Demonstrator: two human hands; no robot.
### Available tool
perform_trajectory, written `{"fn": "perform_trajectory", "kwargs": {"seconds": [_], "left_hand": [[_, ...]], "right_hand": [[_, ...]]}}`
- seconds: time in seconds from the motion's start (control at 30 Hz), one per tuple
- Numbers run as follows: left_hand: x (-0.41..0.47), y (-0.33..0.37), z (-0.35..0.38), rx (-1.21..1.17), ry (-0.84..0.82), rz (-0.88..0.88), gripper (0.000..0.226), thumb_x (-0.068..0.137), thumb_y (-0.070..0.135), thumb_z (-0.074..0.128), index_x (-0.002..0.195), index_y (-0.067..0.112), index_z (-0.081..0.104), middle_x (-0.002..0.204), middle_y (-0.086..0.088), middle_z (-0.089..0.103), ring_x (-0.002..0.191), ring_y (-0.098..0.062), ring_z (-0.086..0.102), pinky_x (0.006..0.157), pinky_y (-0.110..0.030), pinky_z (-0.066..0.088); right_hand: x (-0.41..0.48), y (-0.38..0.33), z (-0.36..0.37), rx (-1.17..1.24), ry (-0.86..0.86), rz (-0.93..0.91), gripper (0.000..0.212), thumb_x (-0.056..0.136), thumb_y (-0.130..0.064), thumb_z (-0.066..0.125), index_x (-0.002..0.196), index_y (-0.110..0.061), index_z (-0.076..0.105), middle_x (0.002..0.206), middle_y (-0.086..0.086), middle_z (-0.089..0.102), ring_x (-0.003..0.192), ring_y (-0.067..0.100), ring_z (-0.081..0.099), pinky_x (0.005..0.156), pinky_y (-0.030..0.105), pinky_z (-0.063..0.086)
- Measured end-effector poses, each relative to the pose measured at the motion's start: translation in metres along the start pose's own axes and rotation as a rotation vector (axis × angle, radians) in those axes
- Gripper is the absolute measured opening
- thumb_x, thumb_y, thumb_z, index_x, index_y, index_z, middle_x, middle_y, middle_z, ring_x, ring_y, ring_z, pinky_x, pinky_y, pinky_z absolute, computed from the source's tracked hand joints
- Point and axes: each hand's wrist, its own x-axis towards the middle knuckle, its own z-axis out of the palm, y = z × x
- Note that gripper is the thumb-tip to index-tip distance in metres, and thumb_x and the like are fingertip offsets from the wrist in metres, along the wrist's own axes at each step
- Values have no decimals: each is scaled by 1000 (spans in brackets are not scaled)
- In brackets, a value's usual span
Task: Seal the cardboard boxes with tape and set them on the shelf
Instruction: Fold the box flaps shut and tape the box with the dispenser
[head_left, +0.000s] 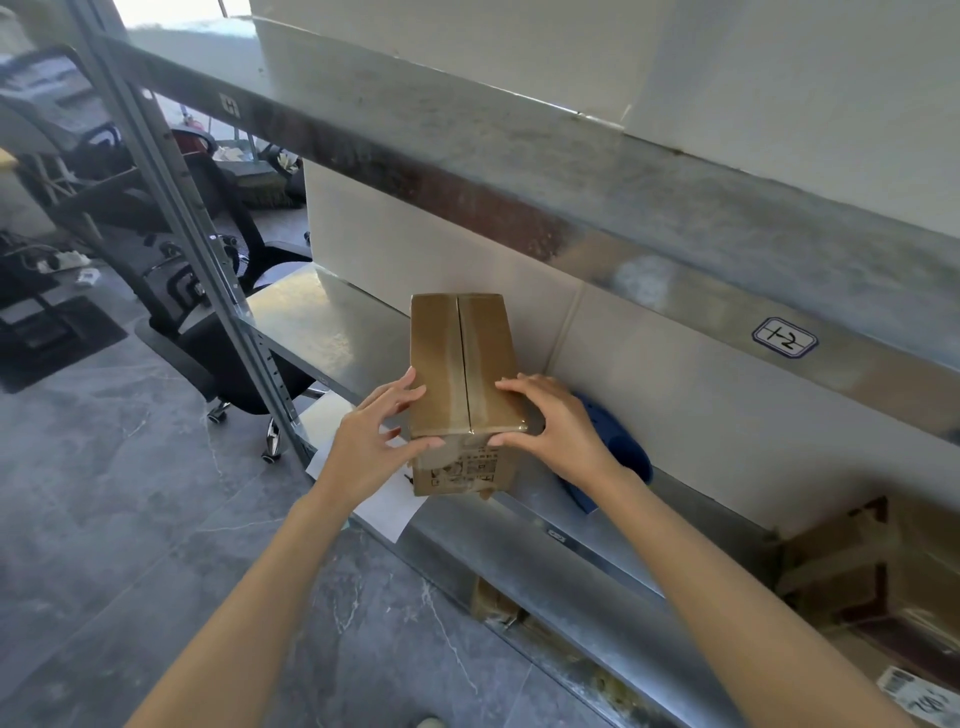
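Note:
A small brown cardboard box (441, 353) stands on the metal shelf (322, 322), its top seam covered by glossy clear tape that runs down onto the near face. My left hand (369, 441) holds the near left corner, fingers along the left side and thumb on the front face. My right hand (556, 421) holds the near right corner, fingers arched over the top edge and thumb on the front face.
A blue object (623, 447) lies on the shelf just behind my right hand. A white sheet of paper (384, 499) sticks out under the box. Large white cartons (389, 244) fill the shelf's back. More cardboard boxes (857, 571) sit lower right. A black office chair (234, 353) stands left.

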Motion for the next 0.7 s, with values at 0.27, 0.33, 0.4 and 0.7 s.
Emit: {"fn": "perform_trajectory", "kwargs": {"seconds": [0.27,0.33,0.4,0.7], "left_hand": [[-3,0,16,51,102,41,77,68,45,83,135,19,57,135,34,46,111,0,58,89,-24,57],[-2,1,22,39,129,23,80,68,45,84,138,20,54,130,43,44,112,6,55,88,-19,56],[-2,1,22,30,117,22,74,69,44,84,134,24,55,133,44,41,114,10,53,86,-14,54],[4,-2,-13,73,-105,-9,70,71,37,82,134,38,51,143,35,41,118,-6,58,98,-34,52]], "right_hand": [[0,-10,14,-142,124,-43,76,71,-58,79,134,-22,55,133,-6,53,128,8,38,100,23,34],[1,-13,22,-190,198,-59,71,72,-57,77,129,-18,57,128,-4,56,125,12,41,96,23,37],[0,-15,21,-173,197,-65,69,74,-55,77,129,-18,57,127,-4,56,125,12,41,96,22,35],[9,6,-25,-23,-180,22,76,74,-38,84,140,-43,47,150,-10,43,142,8,31,118,41,28]]}}
